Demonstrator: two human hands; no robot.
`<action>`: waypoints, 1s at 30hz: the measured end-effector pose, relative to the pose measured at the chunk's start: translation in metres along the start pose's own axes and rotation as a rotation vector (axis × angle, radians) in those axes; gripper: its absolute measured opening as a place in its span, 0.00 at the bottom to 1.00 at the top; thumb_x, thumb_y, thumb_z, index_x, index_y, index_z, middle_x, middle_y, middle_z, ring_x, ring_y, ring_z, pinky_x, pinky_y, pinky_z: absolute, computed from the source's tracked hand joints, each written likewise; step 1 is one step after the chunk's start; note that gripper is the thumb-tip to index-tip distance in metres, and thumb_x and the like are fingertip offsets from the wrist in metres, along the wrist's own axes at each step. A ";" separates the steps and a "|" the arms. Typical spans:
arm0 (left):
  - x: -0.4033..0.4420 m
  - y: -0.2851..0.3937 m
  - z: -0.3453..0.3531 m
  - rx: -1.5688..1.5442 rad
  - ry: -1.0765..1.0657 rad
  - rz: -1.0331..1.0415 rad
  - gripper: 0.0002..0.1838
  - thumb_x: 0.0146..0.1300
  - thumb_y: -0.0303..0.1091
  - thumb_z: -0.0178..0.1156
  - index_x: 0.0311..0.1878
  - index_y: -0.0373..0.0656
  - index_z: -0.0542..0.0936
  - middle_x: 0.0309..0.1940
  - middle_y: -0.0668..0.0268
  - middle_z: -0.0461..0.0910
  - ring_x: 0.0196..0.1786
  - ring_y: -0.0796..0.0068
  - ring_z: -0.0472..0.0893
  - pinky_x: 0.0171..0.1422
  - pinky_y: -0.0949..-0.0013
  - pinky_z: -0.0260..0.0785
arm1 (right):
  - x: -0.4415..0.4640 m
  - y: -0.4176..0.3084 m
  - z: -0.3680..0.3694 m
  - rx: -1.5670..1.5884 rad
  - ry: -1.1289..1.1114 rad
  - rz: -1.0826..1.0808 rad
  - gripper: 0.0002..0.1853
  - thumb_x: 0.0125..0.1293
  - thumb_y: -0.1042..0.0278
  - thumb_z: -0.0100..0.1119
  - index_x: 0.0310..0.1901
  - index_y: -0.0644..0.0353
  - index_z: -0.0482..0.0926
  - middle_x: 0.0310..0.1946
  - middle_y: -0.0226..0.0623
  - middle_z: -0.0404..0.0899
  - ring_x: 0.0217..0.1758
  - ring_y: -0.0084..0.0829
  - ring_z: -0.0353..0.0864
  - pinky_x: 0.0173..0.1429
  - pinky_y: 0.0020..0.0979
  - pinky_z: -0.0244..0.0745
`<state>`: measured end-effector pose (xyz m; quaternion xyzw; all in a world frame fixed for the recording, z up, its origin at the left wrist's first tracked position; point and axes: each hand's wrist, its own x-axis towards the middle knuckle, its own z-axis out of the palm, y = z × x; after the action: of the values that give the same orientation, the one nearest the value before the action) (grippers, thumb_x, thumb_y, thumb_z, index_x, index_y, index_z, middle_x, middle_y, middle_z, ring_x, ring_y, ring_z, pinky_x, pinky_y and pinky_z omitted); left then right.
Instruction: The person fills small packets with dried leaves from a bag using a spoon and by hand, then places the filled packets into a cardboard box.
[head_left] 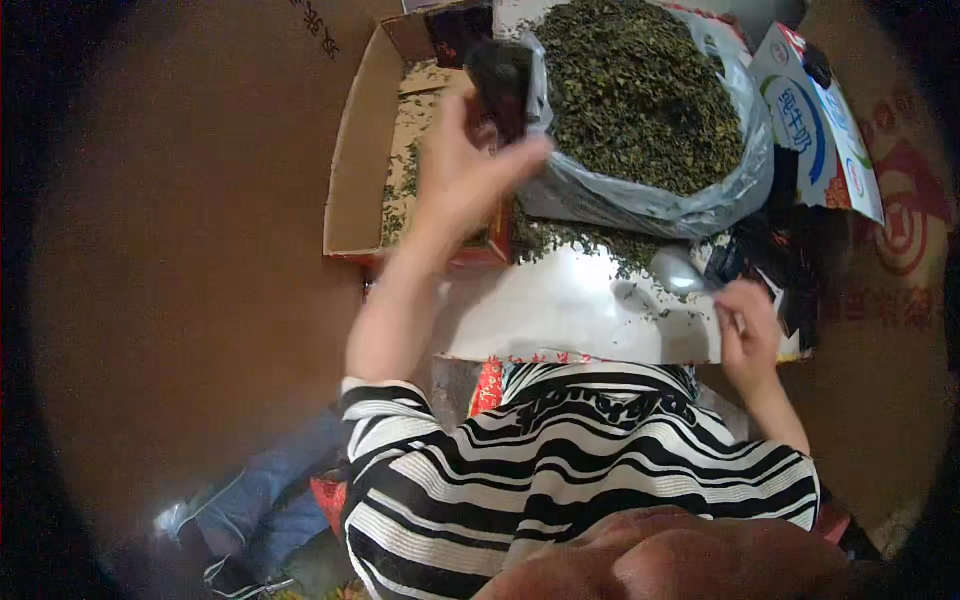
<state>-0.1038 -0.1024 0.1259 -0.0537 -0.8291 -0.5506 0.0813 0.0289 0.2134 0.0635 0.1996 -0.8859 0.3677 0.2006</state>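
Note:
A clear plastic bag [755,150] full of dark green dried leaves [640,95] stands at the top centre. My left hand [465,170], slightly blurred, is at the bag's left side, its fingers round a dark pouch [500,90]. The pouch stands upright against the bag's edge. On the right, my right hand [748,318] pinches the handle of a shiny metal spoon [680,272]. The spoon's bowl lies low over the white board [570,310], just below the bag, near scattered leaves.
An open cardboard box [352,170] with loose leaves inside is at the left. A white and blue milk carton [815,115] leans at the upper right, with dark packets [775,245] below it. Blue cloth [265,500] shows at the lower left.

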 end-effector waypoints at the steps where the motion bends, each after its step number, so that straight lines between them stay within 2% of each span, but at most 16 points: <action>1: 0.031 -0.024 -0.011 0.125 0.093 0.073 0.41 0.45 0.36 0.75 0.60 0.34 0.66 0.50 0.55 0.77 0.51 0.65 0.77 0.57 0.65 0.70 | -0.010 0.006 0.010 0.026 -0.052 0.040 0.09 0.51 0.85 0.59 0.35 0.64 0.78 0.35 0.46 0.78 0.39 0.45 0.79 0.46 0.36 0.74; 2: 0.057 -0.035 -0.019 0.250 0.187 0.145 0.41 0.45 0.35 0.75 0.61 0.33 0.65 0.50 0.55 0.77 0.50 0.64 0.78 0.56 0.64 0.71 | -0.023 0.014 0.020 0.064 -0.095 0.062 0.08 0.53 0.84 0.58 0.35 0.64 0.77 0.34 0.45 0.78 0.39 0.44 0.78 0.45 0.35 0.74; 4: 0.092 -0.045 -0.029 0.275 0.239 0.045 0.41 0.46 0.35 0.75 0.61 0.33 0.65 0.50 0.54 0.77 0.49 0.61 0.79 0.54 0.62 0.72 | -0.042 0.026 0.034 0.103 -0.125 0.078 0.06 0.54 0.83 0.57 0.34 0.65 0.76 0.34 0.45 0.77 0.38 0.43 0.78 0.44 0.34 0.73; 6: 0.139 -0.104 -0.043 0.252 0.249 -0.075 0.51 0.43 0.50 0.76 0.63 0.28 0.63 0.48 0.50 0.79 0.46 0.64 0.80 0.51 0.62 0.73 | -0.053 0.034 0.044 0.119 -0.191 0.131 0.06 0.54 0.83 0.57 0.34 0.65 0.77 0.33 0.45 0.77 0.38 0.43 0.78 0.43 0.34 0.73; 10: 0.181 -0.139 -0.051 0.335 0.253 -0.112 0.48 0.42 0.47 0.78 0.61 0.28 0.65 0.45 0.50 0.80 0.44 0.62 0.82 0.49 0.61 0.74 | -0.061 0.044 0.053 0.169 -0.183 0.191 0.06 0.55 0.83 0.57 0.34 0.65 0.77 0.33 0.46 0.77 0.37 0.44 0.78 0.42 0.34 0.74; 12: 0.210 -0.178 -0.058 0.278 0.206 -0.257 0.38 0.43 0.34 0.77 0.58 0.34 0.70 0.55 0.53 0.75 0.54 0.59 0.78 0.55 0.61 0.72 | -0.061 0.048 0.054 0.174 -0.197 0.244 0.05 0.55 0.83 0.57 0.34 0.66 0.77 0.33 0.46 0.77 0.36 0.43 0.78 0.41 0.34 0.74; 16: 0.258 -0.259 -0.061 0.325 0.298 -0.209 0.41 0.40 0.36 0.79 0.58 0.34 0.69 0.56 0.50 0.74 0.53 0.58 0.78 0.51 0.62 0.74 | -0.059 0.051 0.056 0.176 -0.196 0.321 0.05 0.55 0.83 0.58 0.34 0.66 0.77 0.33 0.47 0.77 0.36 0.43 0.78 0.40 0.34 0.74; 21: 0.274 -0.268 -0.052 0.455 0.378 -0.365 0.44 0.38 0.38 0.79 0.59 0.33 0.68 0.56 0.48 0.74 0.53 0.57 0.79 0.51 0.62 0.75 | -0.059 0.057 0.058 0.196 -0.210 0.347 0.05 0.54 0.82 0.59 0.34 0.65 0.78 0.32 0.46 0.78 0.35 0.42 0.79 0.39 0.34 0.74; 24: 0.265 -0.237 -0.048 0.475 0.381 -0.432 0.45 0.39 0.40 0.79 0.59 0.32 0.67 0.55 0.48 0.74 0.54 0.57 0.78 0.54 0.62 0.74 | -0.059 0.061 0.056 0.173 -0.249 0.344 0.05 0.54 0.82 0.59 0.33 0.65 0.79 0.32 0.46 0.78 0.35 0.42 0.79 0.40 0.34 0.74; 30: 0.288 -0.279 -0.052 0.466 0.346 -0.349 0.46 0.37 0.39 0.80 0.59 0.32 0.67 0.52 0.50 0.77 0.51 0.59 0.80 0.51 0.62 0.75 | -0.053 0.058 0.054 0.178 -0.287 0.440 0.04 0.54 0.79 0.59 0.33 0.64 0.80 0.33 0.46 0.79 0.38 0.45 0.80 0.43 0.39 0.75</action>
<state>-0.4320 -0.2583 -0.0511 0.2033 -0.9033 -0.3527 0.1356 0.0326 0.2229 -0.0312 0.0695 -0.8914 0.4468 -0.0300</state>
